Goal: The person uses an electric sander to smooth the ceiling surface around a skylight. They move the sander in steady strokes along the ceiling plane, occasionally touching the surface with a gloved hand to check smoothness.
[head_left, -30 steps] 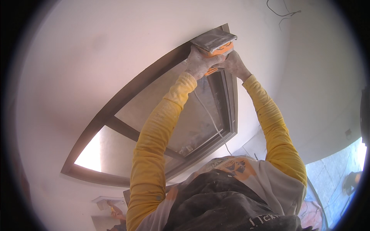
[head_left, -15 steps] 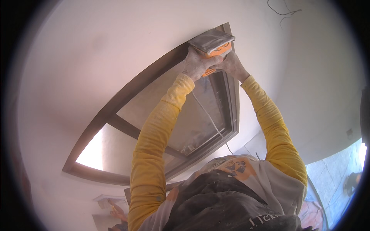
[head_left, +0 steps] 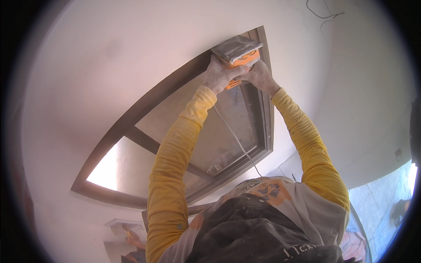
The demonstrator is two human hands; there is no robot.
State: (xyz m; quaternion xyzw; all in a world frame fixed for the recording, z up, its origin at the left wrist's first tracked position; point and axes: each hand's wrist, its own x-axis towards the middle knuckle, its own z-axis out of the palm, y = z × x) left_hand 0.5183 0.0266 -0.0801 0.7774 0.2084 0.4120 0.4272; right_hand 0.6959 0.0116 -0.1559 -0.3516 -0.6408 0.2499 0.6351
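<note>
Both of my hands are raised and closed around a dusty orange electric sander [head_left: 244,59] with a flat grey pad. Its pad is up at the top corner of a dark brown window frame [head_left: 173,83], but I cannot tell whether it touches. My left hand [head_left: 220,73] wraps the sander's left side, the thumb lying across the body. On its right side is my right hand [head_left: 258,75], its fingers partly hidden by the tool and the left thumb. A pale cord [head_left: 234,131] hangs from the sander past the glass [head_left: 206,127] toward my chest.
Pale plastered wall [head_left: 101,83] surrounds the window. Loose wires [head_left: 326,16] stick out at the upper right. At the lower left, another person's hand [head_left: 133,239] holds a flat trowel [head_left: 120,226] by the wall. Blue sheeting [head_left: 372,210] and tiles lie at the lower right.
The sander and both my hands have shifted slightly left along the top of the window frame. My grip on it is the same.
</note>
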